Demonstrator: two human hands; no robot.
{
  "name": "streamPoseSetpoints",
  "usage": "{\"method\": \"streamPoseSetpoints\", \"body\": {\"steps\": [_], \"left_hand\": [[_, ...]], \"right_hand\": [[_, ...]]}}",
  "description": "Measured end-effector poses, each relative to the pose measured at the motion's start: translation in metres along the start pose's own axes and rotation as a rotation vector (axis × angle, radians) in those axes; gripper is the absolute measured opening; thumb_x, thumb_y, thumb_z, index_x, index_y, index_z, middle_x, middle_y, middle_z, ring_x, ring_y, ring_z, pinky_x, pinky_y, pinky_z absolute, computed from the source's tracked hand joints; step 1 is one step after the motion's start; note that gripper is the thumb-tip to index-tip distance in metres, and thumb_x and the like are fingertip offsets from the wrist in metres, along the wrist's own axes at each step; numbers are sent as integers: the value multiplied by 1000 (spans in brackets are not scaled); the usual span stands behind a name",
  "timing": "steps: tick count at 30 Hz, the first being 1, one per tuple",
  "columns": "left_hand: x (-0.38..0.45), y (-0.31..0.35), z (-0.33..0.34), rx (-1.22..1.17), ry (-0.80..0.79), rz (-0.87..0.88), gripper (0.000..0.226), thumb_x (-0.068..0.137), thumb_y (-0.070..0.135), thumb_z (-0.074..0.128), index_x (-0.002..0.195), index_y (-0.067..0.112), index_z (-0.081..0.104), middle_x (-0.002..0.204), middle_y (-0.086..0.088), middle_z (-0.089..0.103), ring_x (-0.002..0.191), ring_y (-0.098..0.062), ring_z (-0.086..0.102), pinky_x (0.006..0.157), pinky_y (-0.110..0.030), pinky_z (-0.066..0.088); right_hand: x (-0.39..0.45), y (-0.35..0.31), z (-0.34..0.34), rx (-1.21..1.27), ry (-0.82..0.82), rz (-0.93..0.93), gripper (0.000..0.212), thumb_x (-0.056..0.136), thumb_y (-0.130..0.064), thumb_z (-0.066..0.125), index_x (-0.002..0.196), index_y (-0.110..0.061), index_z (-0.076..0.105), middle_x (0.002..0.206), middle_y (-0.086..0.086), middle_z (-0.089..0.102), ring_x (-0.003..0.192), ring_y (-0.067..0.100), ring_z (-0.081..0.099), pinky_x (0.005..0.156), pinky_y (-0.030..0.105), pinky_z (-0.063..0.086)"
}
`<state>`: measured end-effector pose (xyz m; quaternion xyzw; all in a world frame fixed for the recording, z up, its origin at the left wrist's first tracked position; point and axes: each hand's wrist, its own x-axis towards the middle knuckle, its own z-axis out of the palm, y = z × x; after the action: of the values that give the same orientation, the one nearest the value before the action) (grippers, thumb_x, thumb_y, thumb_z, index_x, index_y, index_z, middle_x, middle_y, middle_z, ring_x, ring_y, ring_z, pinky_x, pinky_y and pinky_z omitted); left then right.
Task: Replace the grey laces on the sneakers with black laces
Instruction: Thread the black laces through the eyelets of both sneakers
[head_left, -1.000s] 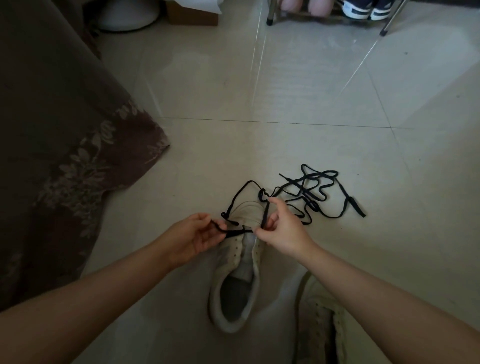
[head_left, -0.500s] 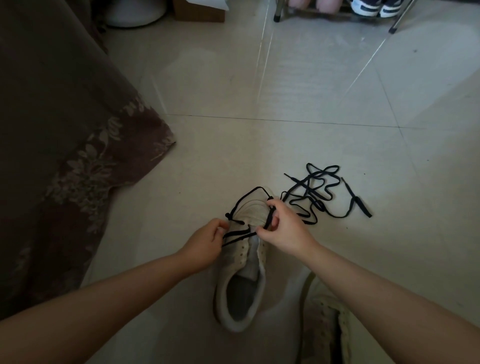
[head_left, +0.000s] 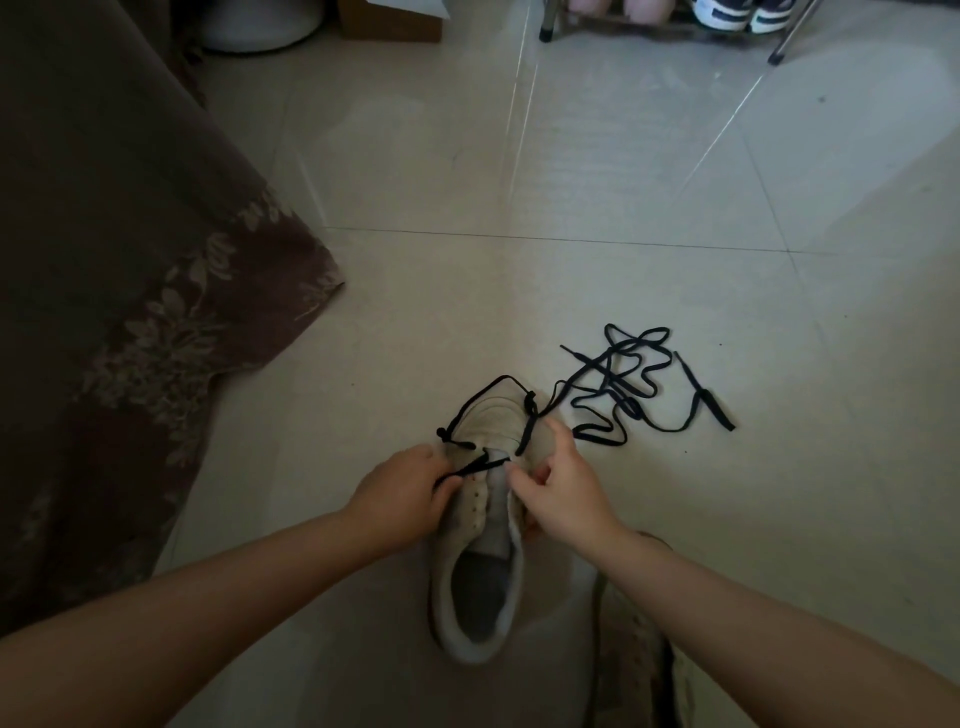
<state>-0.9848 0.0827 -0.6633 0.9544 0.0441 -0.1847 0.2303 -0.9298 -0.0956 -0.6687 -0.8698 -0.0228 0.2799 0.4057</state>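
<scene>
Pinching the black lace (head_left: 470, 466) with your left hand (head_left: 402, 491) at the sneaker (head_left: 480, 519) on the floor (head_left: 571, 182), your right hand (head_left: 563, 491) gripping its right eyelet edge, loose lace trailing right.

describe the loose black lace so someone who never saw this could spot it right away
Start at the pale sneaker on the tiled floor between the two hands. Look just beyond its toe, to the right: a tangled black lace lies there in loops. Unlike the lace threaded on the sneaker, its far end lies free on the tile and no hand touches the tangle.
</scene>
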Motion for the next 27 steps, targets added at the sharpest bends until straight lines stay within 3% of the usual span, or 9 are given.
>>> {"method": "streamPoseSetpoints", "body": {"steps": [2,7,9,12,14,16,19,23,27], "left_hand": [[-1,-1,1,-2,-1,43,31,99,34,39,100,11,60,99,-7,52,95,-26,54,70,-31,36],[-4,-5,-8,-201,-1,121,36,94,40,37,73,17,55,74,7,39,74,-19,50,66,-29,36],[-1,-11,-17,-327,-57,47,34,98,30,45,65,22,49,75,4,43,71,-15,48,69,-29,37],[0,-6,-34,-804,-201,-166,35,99,25,46,65,20,54,77,0,51,72,-9,50,71,-23,41],[0,3,-42,-959,-262,-225,35,99,26,44,67,19,57,74,3,53,69,-4,49,71,-19,42],[3,11,-48,-964,-286,-201,35,100,27,42,70,18,59,72,5,58,69,-5,52,68,-20,41],[4,23,-62,-974,-360,-106,33,101,22,38,77,11,58,67,1,61,61,-7,56,62,-18,43],[4,37,-80,-869,-389,-5,27,101,14,38,86,6,59,69,-2,60,56,0,56,56,-8,41],[6,40,-90,-710,-300,31,28,100,17,43,81,13,64,65,0,62,60,0,53,66,-12,42]], "right_hand": [[1,-2,-2,16,23,2,77,88,-31,62,149,-19,17,64,-4,54,58,8,54,52,16,43],[15,-3,-9,89,78,12,76,88,-27,63,149,-20,18,66,4,58,63,25,63,65,37,57],[18,-6,-14,69,70,-6,76,88,-29,63,149,-20,18,69,8,61,63,24,62,64,34,55],[20,-13,-23,-28,56,-52,73,86,-36,66,146,-19,27,79,12,64,69,24,64,70,37,56],[17,-21,-28,-140,64,-191,64,84,-39,67,139,-22,39,88,5,59,73,13,59,69,29,53],[9,-33,-29,-222,31,-414,54,84,-38,67,133,-25,50,104,-7,49,83,-1,50,73,19,46],[0,-46,-23,-180,-81,-635,36,85,-16,61,120,-16,63,111,-5,56,98,5,56,84,22,47],[-4,-58,-29,-130,-106,-567,24,82,2,58,100,-10,68,83,-13,61,84,4,58,79,18,45],[-5,-62,-39,63,-91,-403,21,87,-3,63,97,-21,67,88,-9,67,77,-1,62,73,10,46]]}}
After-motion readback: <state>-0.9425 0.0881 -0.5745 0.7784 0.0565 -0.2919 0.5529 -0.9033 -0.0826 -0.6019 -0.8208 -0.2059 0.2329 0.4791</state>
